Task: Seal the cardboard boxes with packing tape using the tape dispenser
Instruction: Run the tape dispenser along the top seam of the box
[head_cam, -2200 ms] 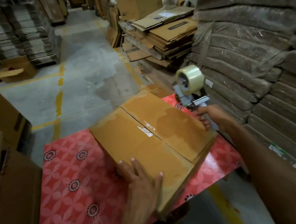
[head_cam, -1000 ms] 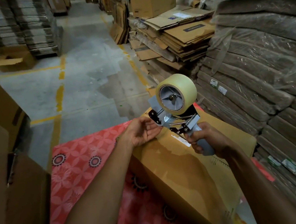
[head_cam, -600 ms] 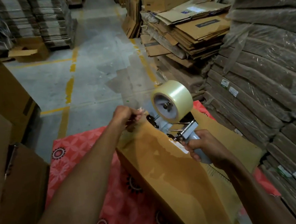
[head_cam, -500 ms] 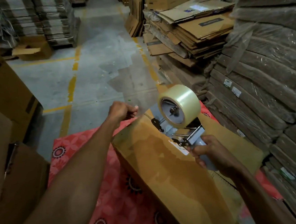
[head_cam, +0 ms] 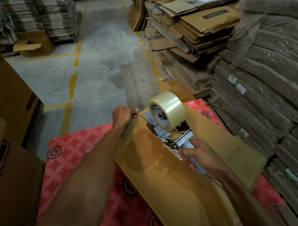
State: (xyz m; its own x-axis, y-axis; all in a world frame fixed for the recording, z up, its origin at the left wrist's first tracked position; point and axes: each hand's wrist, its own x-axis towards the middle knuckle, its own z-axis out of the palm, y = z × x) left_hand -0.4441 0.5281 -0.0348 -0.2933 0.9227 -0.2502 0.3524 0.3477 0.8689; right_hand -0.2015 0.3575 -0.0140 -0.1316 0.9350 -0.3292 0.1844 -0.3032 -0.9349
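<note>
The cardboard box lies closed and slantwise from the centre of the frame to the lower right, on a red patterned cloth, its far corner reaching the cloth's far edge. Above the seam of its flaps is the tape dispenser, carrying a roll of clear tape; the right hand grasps its grey handle. The left hand is clenched at the box's far corner, pinching the tape strip. Bare cloth lies left of the box, and beyond it an open concrete aisle with yellow lines. Wrapped bundles crowd the box's right corner. At upper left a small carton stands with a flap open, its contents hidden.
</note>
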